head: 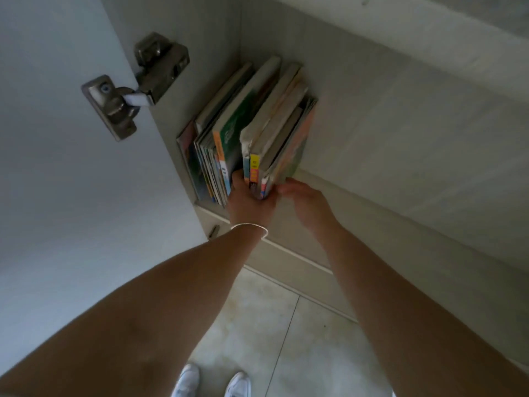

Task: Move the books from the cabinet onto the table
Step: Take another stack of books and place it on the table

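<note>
A row of upright books stands at the left end of a cabinet shelf (357,193). My left hand (246,202) reaches into a gap in the row and grips the right-hand bundle of books (274,133) at its lower spines, fingers behind it. My right hand (306,202) touches the same bundle from the right side with its fingertips at the bottom corner. The left-hand group of books (217,130), with a green-and-orange cover, stays against the cabinet's side wall. The table is not in view.
The open cabinet door (57,167) with a metal hinge (134,87) stands at my left. To the right of the books the shelf is bare. Below lie a tiled floor (257,325) and my white shoes (211,382).
</note>
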